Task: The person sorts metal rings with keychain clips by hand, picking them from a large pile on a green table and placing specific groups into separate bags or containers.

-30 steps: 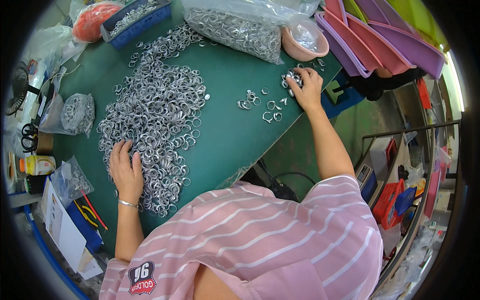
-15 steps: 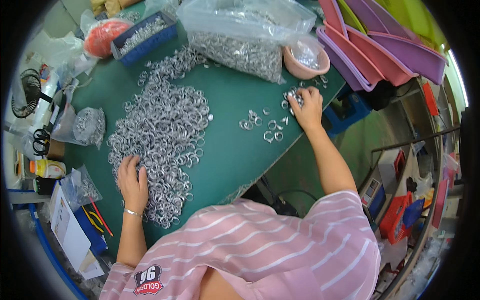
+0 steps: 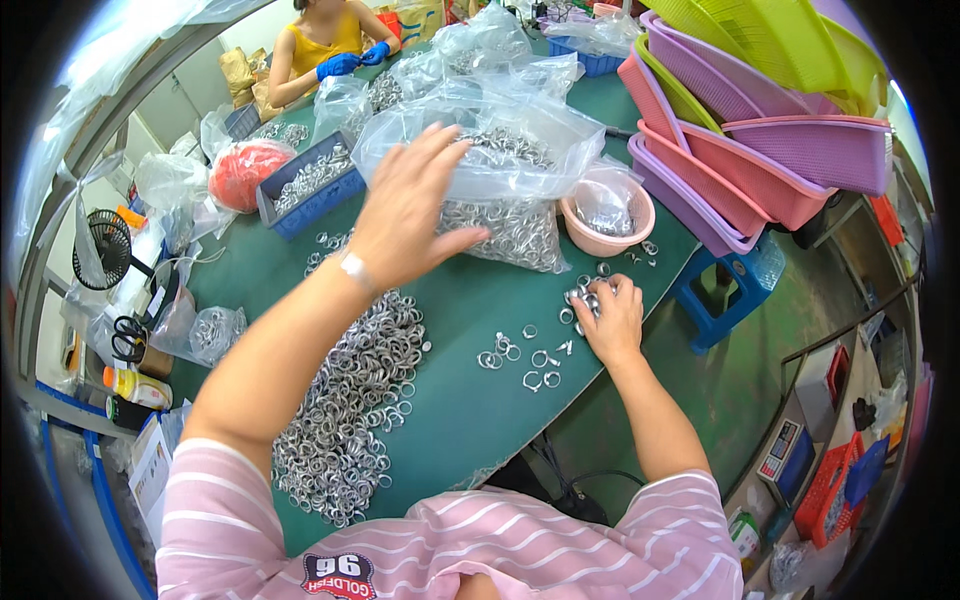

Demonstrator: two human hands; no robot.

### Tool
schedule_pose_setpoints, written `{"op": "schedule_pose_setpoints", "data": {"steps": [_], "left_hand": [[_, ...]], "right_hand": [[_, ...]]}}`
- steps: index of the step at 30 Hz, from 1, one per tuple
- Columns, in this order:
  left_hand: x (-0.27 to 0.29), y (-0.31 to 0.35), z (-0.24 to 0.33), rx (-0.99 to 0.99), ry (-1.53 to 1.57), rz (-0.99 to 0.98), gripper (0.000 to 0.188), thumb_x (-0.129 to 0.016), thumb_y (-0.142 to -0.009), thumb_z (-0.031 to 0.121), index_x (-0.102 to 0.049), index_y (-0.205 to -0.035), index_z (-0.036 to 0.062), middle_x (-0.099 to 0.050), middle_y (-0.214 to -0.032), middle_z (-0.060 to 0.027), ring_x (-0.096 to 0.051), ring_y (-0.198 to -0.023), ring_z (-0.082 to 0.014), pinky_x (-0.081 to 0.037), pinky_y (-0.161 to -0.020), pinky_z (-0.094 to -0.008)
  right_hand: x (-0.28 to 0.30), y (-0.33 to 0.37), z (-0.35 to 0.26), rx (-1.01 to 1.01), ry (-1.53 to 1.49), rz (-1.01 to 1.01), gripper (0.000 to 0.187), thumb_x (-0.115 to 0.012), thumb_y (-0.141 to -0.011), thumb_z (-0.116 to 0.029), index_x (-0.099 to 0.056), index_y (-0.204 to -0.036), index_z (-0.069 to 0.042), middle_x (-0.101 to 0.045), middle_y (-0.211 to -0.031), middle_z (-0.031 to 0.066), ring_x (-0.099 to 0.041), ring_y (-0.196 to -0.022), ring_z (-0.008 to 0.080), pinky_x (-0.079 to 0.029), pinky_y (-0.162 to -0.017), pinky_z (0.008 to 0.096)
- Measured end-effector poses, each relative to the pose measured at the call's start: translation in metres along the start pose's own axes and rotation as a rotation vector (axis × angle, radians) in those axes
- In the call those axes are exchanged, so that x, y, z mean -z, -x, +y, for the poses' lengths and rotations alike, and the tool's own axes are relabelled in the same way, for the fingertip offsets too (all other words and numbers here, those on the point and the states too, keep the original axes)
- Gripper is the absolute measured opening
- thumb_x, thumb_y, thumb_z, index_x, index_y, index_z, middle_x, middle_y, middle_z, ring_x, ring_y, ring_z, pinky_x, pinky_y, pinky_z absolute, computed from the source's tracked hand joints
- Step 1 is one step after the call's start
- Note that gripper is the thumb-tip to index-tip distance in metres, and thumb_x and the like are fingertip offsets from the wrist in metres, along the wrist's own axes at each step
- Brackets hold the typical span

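Note:
My left hand point(image 3: 405, 215) is raised with fingers spread and nothing in it, in front of a clear plastic bag point(image 3: 500, 225) full of small metal rings. Whether it touches the bag, I cannot tell. Below my left forearm spreads a large heap of grey metal rings point(image 3: 350, 410) on the green table point(image 3: 470, 420). At the table's right edge my right hand point(image 3: 617, 318) curls its fingers around a small cluster of metal rings point(image 3: 580, 295). Several loose rings point(image 3: 540, 358) lie just left of that hand.
A pink bowl point(image 3: 640, 215) holding a plastic bag stands beside the large bag. Stacked coloured baskets point(image 3: 700, 170) rise at the far right, above a blue stool point(image 3: 720, 300). A blue bin point(image 3: 285, 225) of metal parts sits far left. Across the table, a person wears blue gloves point(image 3: 338, 66).
My left hand has lifted off the ring heap and moved up and forward to the plastic bag. The view has tilted up, bringing in the other person. My right hand stays at its cluster.

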State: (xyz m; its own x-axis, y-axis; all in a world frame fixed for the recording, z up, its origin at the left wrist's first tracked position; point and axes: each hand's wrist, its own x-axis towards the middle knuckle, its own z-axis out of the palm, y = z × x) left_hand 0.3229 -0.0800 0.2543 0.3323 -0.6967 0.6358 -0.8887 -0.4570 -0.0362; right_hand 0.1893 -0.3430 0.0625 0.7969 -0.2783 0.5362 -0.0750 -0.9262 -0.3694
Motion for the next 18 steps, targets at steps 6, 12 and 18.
{"op": "schedule_pose_setpoints", "data": {"steps": [6, 12, 18], "left_hand": [[-0.046, -0.101, -0.009, 0.128, -0.031, -0.511, 0.052, -0.065, -0.087, 0.043, -0.058, -0.121, 0.0040, -0.060, -0.123, -0.0183, -0.055, -0.118, -0.0329, -0.037, -0.104, -0.0476], [-0.102, -0.179, -0.051, -0.211, -0.128, 0.316, 0.081, -0.067, -0.080, 0.058, -0.046, -0.134, 0.0022, -0.061, -0.122, -0.0220, -0.057, -0.115, -0.0366, -0.039, -0.103, -0.0446], [-0.126, -0.176, -0.052, 0.308, -0.114, -0.609, 0.113, -0.065, -0.063, 0.079, -0.040, -0.138, -0.0012, -0.059, -0.124, -0.0258, -0.056, -0.117, -0.0390, -0.040, -0.102, -0.0449]], "right_hand": [[0.006, 0.001, 0.004, -0.040, 0.011, -0.005, 0.033, -0.075, -0.077, -0.032, -0.066, -0.097, -0.009, -0.054, -0.109, 0.0139, -0.051, -0.098, 0.0340, -0.044, -0.083, 0.0446], [0.004, 0.000, -0.003, -0.025, 0.010, 0.009, 0.032, -0.076, -0.076, -0.031, -0.067, -0.097, -0.009, -0.055, -0.109, 0.0128, -0.052, -0.098, 0.0335, -0.045, -0.082, 0.0448], [0.007, -0.001, 0.001, -0.049, -0.012, -0.019, 0.032, -0.076, -0.075, -0.032, -0.067, -0.097, -0.011, -0.055, -0.110, 0.0118, -0.052, -0.101, 0.0331, -0.044, -0.083, 0.0449]]}}
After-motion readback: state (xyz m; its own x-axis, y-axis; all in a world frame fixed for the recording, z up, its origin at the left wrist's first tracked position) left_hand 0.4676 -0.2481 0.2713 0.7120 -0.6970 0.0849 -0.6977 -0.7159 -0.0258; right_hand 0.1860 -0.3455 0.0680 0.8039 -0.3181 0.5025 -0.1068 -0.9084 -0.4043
